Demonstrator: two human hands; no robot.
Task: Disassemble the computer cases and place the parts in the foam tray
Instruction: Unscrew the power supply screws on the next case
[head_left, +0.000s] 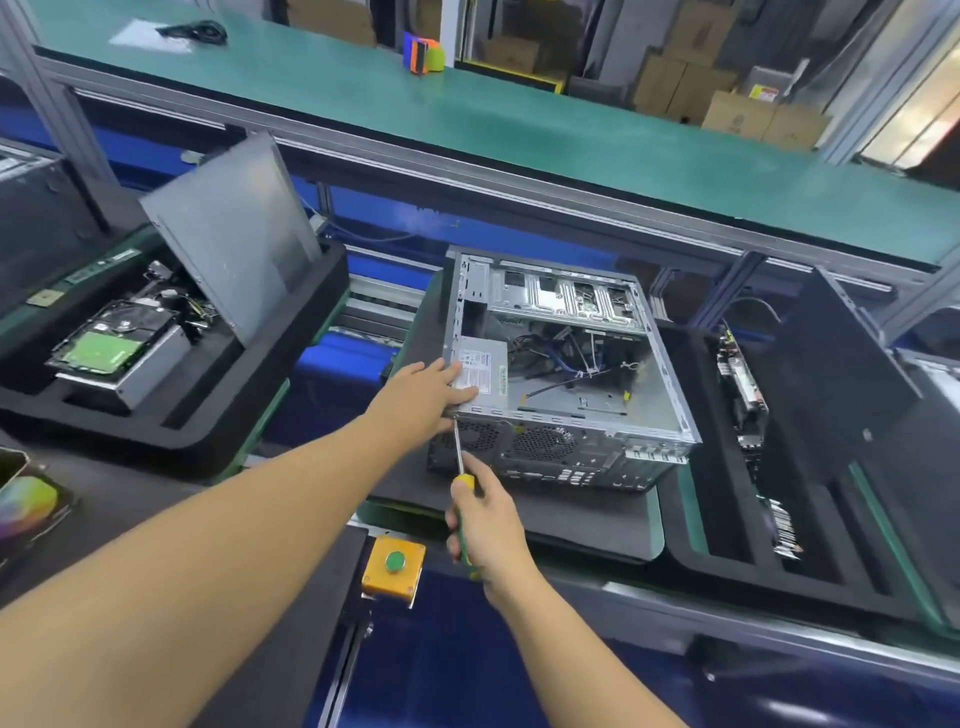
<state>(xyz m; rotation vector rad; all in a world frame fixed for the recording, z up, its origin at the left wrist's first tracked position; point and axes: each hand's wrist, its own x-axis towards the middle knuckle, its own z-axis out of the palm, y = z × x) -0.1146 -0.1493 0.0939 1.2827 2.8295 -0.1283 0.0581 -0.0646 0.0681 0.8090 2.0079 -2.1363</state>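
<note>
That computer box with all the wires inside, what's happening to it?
A person is taking the computer case apart. Their left hand lies flat on its near corner, while the right hand grips a screwdriver with its tip at the case's back edge. The side is already off. A hard drive and a metal panel sit in the foam tray on the left.

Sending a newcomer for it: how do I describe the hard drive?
Left of the open computer case in the middle sits a black foam tray with a grey panel leaning in it. The hard drive lies in that tray, before the panel; it alone is a metal box topped by a bright green circuit board.
</note>
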